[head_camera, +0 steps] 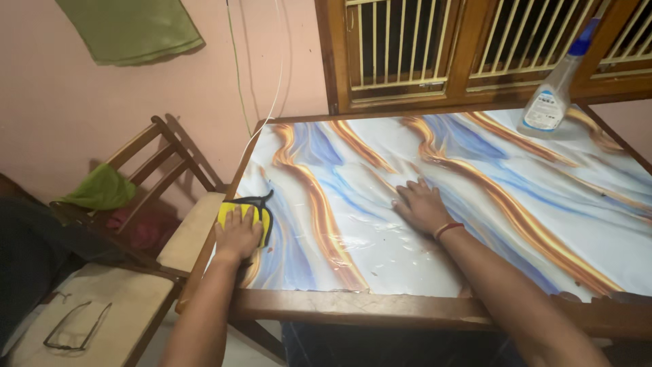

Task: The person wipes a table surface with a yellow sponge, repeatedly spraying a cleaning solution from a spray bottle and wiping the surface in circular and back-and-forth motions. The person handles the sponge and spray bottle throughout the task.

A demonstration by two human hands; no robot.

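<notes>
Left hand (238, 234) presses flat on a yellow cleaning cloth (239, 212) at the table's (353, 307) near-left edge. Right hand (421, 204) rests open, empty, mid-table. The marbled plastic cover (543, 197) ahead looks speckled, unwiped. Spray bottle (553, 88) stands far right.

Only one package in view: a spray bottle (553, 88) at the far right corner of the surface (475, 224), just in front of the wooden window frame (468, 51). Slim, tapering upward, of clear to whitish plastic, topped with a blue trigger head leaning against the window bars. On its lower body a label (543, 112), roughly rectangular, white with pale blue printing, facing the camera. Upright, slightly tilted in view, its base resting on the swirled blue, white and orange covering. No signs, no screens anywhere around the surface.
</notes>
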